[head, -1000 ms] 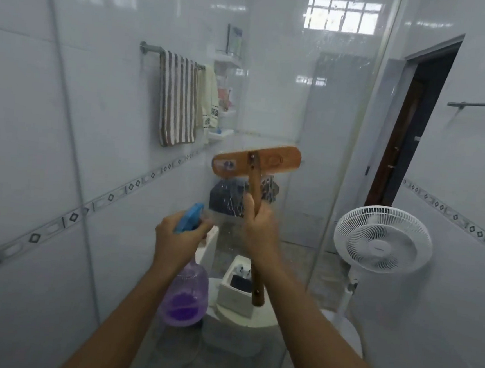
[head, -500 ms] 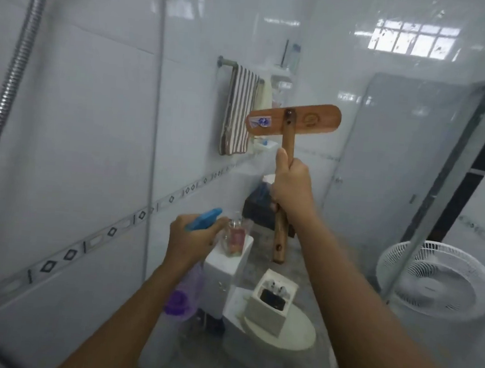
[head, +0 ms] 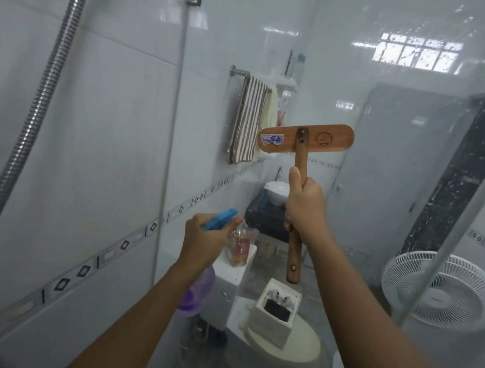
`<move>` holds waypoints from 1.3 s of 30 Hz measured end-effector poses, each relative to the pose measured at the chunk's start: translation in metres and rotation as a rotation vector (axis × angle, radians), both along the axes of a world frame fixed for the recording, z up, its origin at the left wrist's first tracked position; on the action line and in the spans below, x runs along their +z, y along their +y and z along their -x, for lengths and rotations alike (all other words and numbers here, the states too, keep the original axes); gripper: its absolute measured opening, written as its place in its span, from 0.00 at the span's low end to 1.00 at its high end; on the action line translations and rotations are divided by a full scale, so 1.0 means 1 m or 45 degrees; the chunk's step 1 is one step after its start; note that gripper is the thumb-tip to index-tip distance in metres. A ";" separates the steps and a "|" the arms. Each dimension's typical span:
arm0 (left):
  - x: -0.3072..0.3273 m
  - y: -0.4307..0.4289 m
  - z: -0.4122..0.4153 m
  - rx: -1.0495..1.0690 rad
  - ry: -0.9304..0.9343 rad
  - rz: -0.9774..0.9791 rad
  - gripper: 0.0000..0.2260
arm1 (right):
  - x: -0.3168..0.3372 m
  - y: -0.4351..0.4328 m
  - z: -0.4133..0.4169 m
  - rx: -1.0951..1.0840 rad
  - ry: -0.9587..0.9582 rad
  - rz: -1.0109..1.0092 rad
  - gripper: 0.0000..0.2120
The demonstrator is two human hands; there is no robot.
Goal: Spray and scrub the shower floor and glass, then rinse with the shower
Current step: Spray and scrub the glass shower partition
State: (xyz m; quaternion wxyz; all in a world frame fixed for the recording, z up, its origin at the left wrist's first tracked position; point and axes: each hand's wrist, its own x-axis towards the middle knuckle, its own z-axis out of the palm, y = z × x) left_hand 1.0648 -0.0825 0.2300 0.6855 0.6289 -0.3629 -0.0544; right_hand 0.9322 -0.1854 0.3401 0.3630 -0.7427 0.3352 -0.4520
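White-tiled shower, glass panel [head: 395, 197] far ahead | right hand [head: 303, 209] fisted on upright brush [head: 301, 171], head crosswise, nearer glass | left hand [head: 204, 239] squeezing spray bottle [head: 196, 291], lower left

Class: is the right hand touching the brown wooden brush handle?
Touching. The head view shows the right hand wrapped around the brown wooden brush handle, thumb lying along it.

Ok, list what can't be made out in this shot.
- Head view: brush bristles face away, hidden behind its wooden head.
- Spray bottle: mostly hidden by the left hand and forearm.
- Shower floor: cut off by the bottom edge.
- Shower head: cut off at top; only the hose shows.
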 end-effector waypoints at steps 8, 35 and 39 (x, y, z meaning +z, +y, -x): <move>0.003 -0.003 0.008 -0.075 -0.190 -0.004 0.15 | 0.000 -0.003 0.000 -0.043 0.034 0.046 0.18; -0.004 0.014 -0.014 0.171 -0.214 -0.007 0.14 | -0.030 0.007 -0.039 -0.017 -0.144 0.086 0.18; -0.003 0.011 -0.016 0.179 -0.188 -0.020 0.11 | -0.064 0.006 -0.034 -0.007 -0.171 0.046 0.18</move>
